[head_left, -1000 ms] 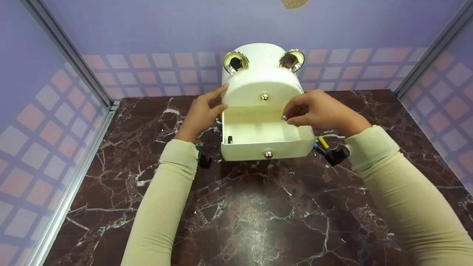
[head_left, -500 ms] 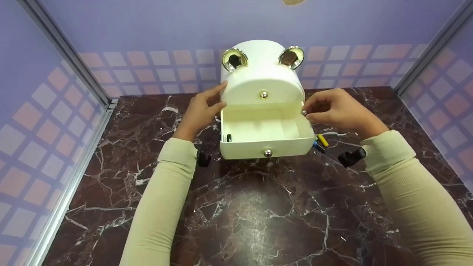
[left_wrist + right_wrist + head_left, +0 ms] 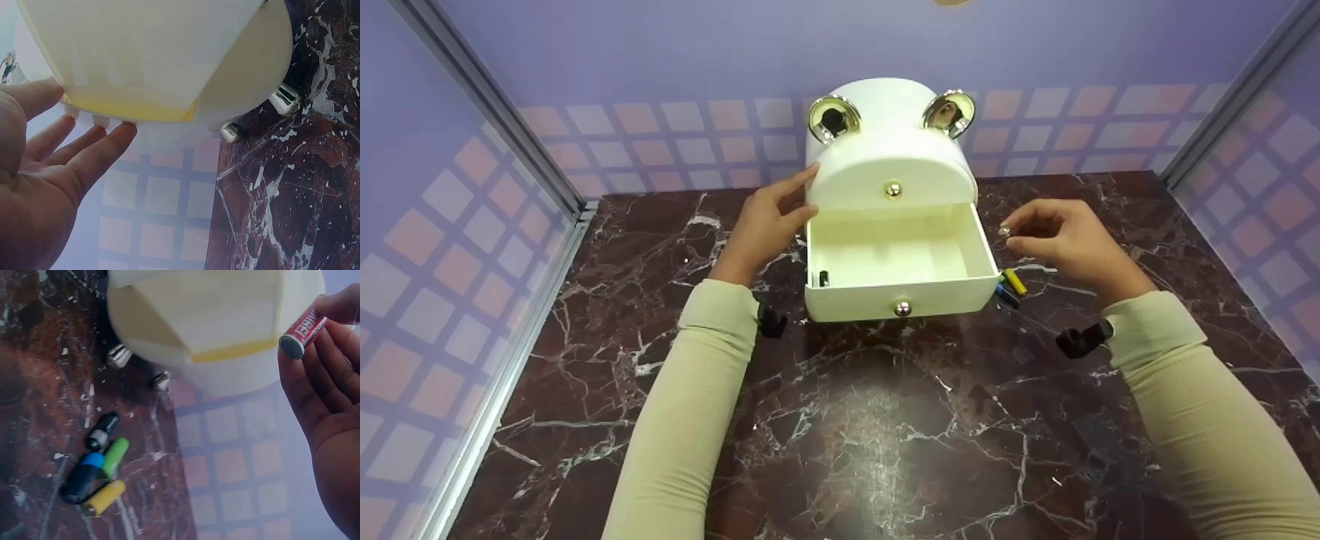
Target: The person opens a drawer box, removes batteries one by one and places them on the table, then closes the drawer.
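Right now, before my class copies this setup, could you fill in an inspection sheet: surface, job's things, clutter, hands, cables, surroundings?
Surface: dark red marbled tabletop with pale veins.
Job's things: white box, lower drawer open, black battery in its near left corner; yellow battery, green battery, blue-and-black battery and black-and-silver battery on the tabletop, right of the drawer.
Clutter: nothing seen.
Left hand: fingers touch the box's left side.
Right hand: pinches a red battery, right of the drawer.
Cables: nothing seen.
Surroundings: lilac walls patterned with pink and white squares; metal framing.
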`<state>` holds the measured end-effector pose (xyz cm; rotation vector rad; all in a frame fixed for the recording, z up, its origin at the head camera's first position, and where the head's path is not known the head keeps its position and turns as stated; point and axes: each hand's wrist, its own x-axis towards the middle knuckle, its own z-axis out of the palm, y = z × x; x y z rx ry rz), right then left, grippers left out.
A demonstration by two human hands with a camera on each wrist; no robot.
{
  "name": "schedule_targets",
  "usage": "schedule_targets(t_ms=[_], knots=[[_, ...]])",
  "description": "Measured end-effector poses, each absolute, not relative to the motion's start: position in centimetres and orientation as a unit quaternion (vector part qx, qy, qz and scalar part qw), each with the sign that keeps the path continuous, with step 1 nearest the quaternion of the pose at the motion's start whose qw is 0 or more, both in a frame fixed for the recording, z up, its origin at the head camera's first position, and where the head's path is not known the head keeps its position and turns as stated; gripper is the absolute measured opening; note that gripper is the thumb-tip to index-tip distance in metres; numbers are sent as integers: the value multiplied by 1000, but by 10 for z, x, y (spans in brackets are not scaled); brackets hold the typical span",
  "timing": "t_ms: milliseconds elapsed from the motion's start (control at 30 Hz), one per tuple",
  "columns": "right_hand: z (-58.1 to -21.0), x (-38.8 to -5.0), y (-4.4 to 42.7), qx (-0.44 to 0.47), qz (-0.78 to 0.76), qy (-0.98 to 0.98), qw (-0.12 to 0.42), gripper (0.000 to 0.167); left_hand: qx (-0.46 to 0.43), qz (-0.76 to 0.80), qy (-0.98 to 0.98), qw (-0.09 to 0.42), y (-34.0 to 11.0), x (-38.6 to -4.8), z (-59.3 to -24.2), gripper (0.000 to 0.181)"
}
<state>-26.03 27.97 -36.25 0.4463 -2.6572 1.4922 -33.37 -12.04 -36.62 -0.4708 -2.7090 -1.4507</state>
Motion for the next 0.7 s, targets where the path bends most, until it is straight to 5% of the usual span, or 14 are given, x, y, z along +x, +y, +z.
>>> schedule_targets(t_ms=[700], knots=[[-427, -265, 275, 33, 399, -915, 50, 23, -143, -460, -876, 15, -124, -332, -364, 58]])
